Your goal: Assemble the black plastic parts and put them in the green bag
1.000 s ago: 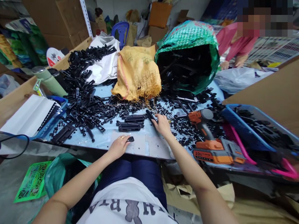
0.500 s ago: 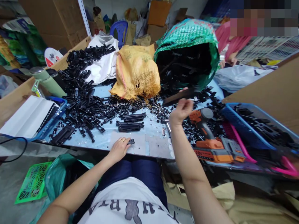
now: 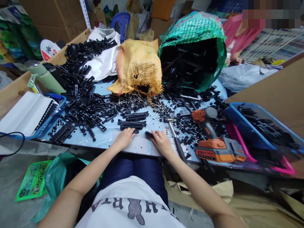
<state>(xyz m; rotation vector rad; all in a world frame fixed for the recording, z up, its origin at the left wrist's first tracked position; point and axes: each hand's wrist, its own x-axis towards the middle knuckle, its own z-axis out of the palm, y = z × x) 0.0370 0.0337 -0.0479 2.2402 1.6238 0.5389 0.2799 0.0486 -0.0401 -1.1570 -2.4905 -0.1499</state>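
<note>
My left hand (image 3: 125, 138) rests low over the table's front edge, its fingers closed on a small black plastic part (image 3: 135, 131). Close by on the right, my right hand (image 3: 162, 143) grips a black plastic piece (image 3: 149, 135), mostly hidden by the fingers. Just beyond the hands, two long black plastic assemblies (image 3: 132, 124) lie side by side. A hammer (image 3: 175, 139) with a black handle lies right of my right hand. Farther right is an orange and grey cordless drill (image 3: 211, 136).
Black parts (image 3: 80, 110) heap up on the left, screws (image 3: 152, 106) across the middle. A yellow sack (image 3: 140, 66) and an open green sack (image 3: 192, 25) stand behind. Blue baskets (image 3: 251, 126) flank the right side. A person's hand (image 3: 236, 60) shows at the back right.
My right hand has come down and left from near the green sack, bringing the black piece beside my left hand. The hammer is now uncovered. My left hand has shifted slightly up the table.
</note>
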